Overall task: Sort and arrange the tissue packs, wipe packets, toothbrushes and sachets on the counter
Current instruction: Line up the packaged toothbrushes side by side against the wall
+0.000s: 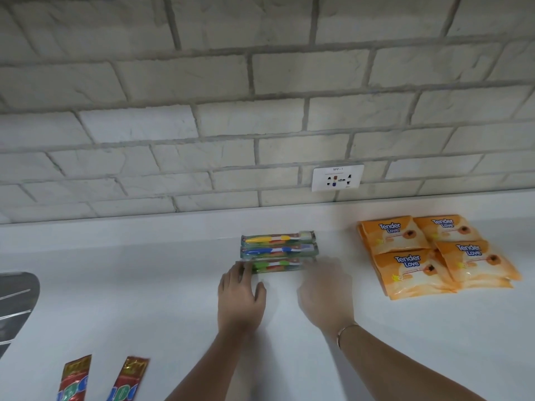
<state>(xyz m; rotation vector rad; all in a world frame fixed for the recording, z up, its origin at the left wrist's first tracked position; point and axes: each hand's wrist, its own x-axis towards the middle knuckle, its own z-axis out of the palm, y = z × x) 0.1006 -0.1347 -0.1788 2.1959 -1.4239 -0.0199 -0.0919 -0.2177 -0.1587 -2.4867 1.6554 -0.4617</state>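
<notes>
Three packaged toothbrushes lie side by side on the white counter (pixel 144 285): a yellow one (pixel 276 238) farthest back, a blue one (pixel 278 250) in the middle, a green one (pixel 275 265) nearest me. My left hand (pixel 241 296) rests flat with its fingertips on the left end of the green toothbrush pack. My right hand (pixel 325 293) is blurred, fingers spread, at the pack's right end. Several orange wipe packets (pixel 434 256) lie overlapping at the right. Two red sachets (pixel 75 379) (pixel 130 379) lie at the bottom left.
A brick-pattern wall rises behind the counter, with a white power socket (pixel 337 178) just above the back edge. A dark grey metal object (pixel 14 305) juts in at the left edge.
</notes>
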